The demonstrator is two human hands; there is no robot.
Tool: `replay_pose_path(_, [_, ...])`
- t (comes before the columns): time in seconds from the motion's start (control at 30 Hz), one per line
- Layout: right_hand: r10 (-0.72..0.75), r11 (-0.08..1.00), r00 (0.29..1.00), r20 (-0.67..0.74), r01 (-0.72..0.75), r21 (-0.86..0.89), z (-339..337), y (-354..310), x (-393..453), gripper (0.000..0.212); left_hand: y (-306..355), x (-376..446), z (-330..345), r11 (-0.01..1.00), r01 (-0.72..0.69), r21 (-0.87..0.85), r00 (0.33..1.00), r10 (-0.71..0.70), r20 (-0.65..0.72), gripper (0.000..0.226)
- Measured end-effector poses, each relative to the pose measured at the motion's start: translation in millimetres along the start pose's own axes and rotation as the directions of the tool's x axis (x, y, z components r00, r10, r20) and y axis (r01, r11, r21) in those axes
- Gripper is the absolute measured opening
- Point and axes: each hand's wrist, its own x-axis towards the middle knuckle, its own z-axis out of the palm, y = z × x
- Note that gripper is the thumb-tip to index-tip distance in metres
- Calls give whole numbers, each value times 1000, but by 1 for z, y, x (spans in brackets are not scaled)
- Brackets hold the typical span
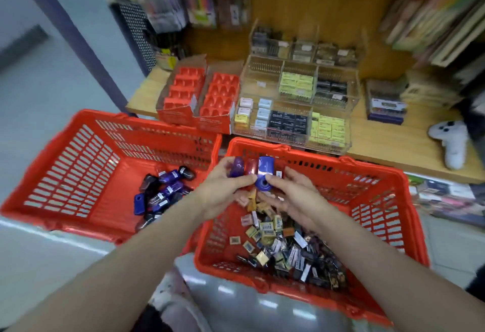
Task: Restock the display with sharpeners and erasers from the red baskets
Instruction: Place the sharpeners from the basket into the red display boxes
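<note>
My left hand (pixel 223 187) holds a row of three sharpeners above the right red basket (pixel 380 200): a purple one (pixel 237 166), a red one (pixel 251 166) and a blue one (pixel 265 174). My right hand (pixel 296 190) pinches the near end of the blue sharpener. The right basket carries a heap of small wrapped erasers (pixel 283 247). Several dark and blue sharpeners (pixel 162 192) lie in the left red basket (pixel 78 161). Two red sharpener display trays (pixel 202 95) with vacant slots stand on the wooden shelf beside a clear acrylic eraser display (pixel 296 106).
The wooden shelf (pixel 393 145) runs behind both baskets. A small box of items (pixel 385 106) and a white plush toy (pixel 451 142) sit on it at the right. Hanging stationery and stacked books line the back. Grey floor lies to the left.
</note>
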Motion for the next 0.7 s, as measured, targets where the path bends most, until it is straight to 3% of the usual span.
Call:
replay_pose_path(0.13, [-40, 998, 986, 160, 47, -38, 89, -2, 2, 34, 51, -23, -69, 999, -48, 10, 999, 48, -4, 41])
replay_pose_path(0.27, [35, 992, 985, 171, -12, -129, 172, 40, 38, 27, 60, -27, -159, 1000, 9, -13, 993, -11, -114, 42])
replay_pose_path(0.37, [205, 952, 973, 104, -174, -250, 209, 88, 72, 26, 35, -14, -227, 987, 161, -5, 950, -157, -269, 40])
replay_pose_path(0.5, [341, 848, 929, -145, -371, -378, 216, 146, 124, 38, -21, 14, -290, 905, 410, 113, 834, -322, -449, 26])
replay_pose_path(0.57, [361, 813, 903, -235, -428, -395, 214, 163, 146, 40, -45, 31, -304, 871, 469, 144, 816, -366, -447, 30])
replay_pose_path(0.7, [444, 721, 835, -324, -548, -424, 206, 186, 172, 16, -75, 57, -305, 800, 528, 286, 830, -414, -373, 46])
